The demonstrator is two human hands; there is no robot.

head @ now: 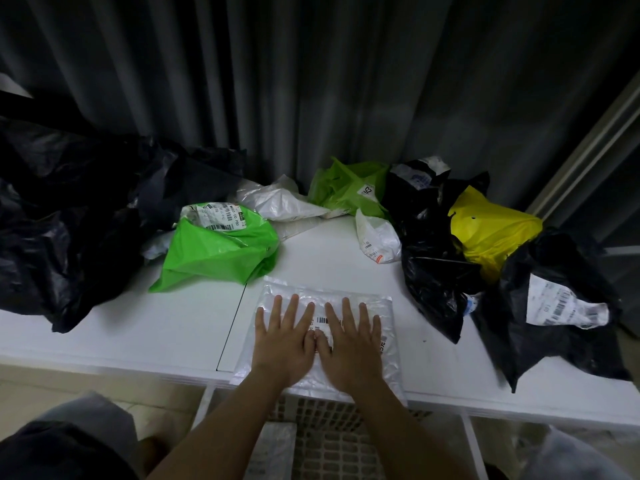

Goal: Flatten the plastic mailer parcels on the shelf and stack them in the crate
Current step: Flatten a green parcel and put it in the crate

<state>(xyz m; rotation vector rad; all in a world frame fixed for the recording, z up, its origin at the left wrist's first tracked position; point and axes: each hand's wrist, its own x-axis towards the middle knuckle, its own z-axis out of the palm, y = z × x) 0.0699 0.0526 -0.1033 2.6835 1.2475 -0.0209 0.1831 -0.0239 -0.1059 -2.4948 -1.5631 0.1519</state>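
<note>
A clear plastic mailer (377, 306) with a barcode label lies flat at the front edge of the white shelf (138, 337). My left hand (282, 339) and my right hand (349, 344) press down on it side by side, fingers straight and spread, thumbs touching. Below the shelf edge a white lattice crate (332, 441) shows between my forearms, with a clear mailer (273, 445) lying inside it. Other crumpled mailers wait on the shelf: a bright green one (221, 251), a lime green one (346, 188), a yellow one (491, 230) and white ones (277, 199).
Black plastic bags pile up at the left (69, 216) and at the right (554, 306) of the shelf. A small white mailer (377, 240) lies near the right pile. Dark curtains hang behind the shelf.
</note>
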